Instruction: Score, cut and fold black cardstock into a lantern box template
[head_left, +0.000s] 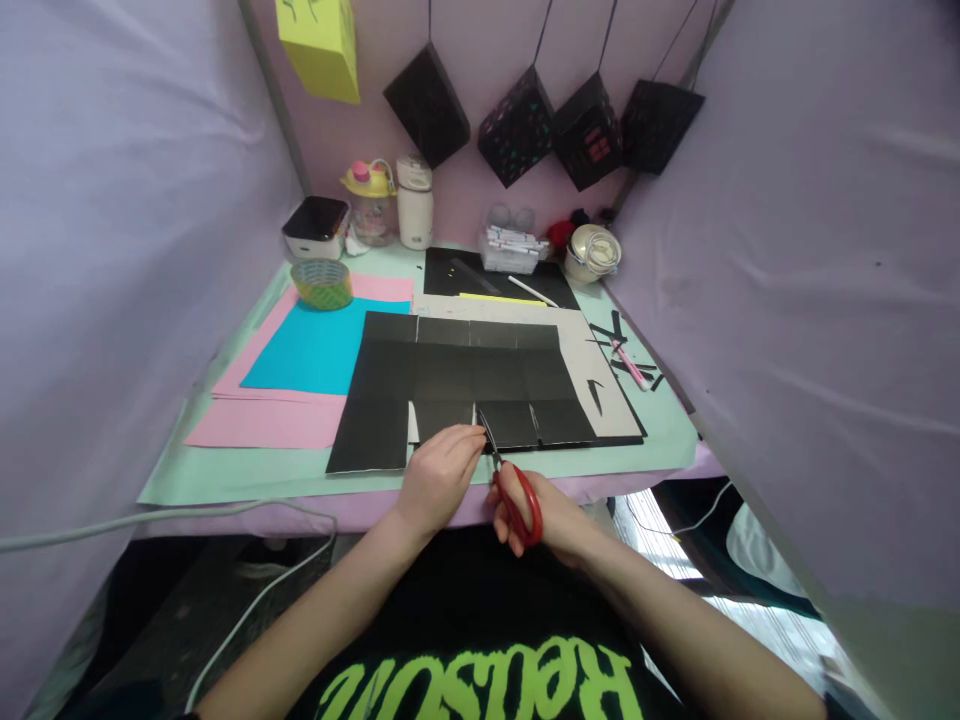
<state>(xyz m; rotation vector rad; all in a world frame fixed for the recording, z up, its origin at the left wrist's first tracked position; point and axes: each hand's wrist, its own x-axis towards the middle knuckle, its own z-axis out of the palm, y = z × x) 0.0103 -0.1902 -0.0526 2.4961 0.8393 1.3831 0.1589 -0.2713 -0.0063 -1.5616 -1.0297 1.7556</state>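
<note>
A large sheet of black paper (450, 372), creased into a grid with slits along its near and far edges, lies in front of me. My left hand (441, 472) pinches the sheet's near edge, left of a slit. Red-handled scissors (525, 510) are gripped in my right hand (544, 515), their blades pointing away from me at that slit. The blades look nearly closed, lying along the cut. Part of the near edge is hidden behind my left fingers.
Blue paper (307, 350) and pink paper (262, 422) lie left, with a tape roll (322, 285) on them. Black scraps and a pink pen-like tool (630, 366) are at right. Behind stand a bottle (415, 205), a marker box (514, 250) and a jar (592, 252). Black boxes (517, 128) hang above.
</note>
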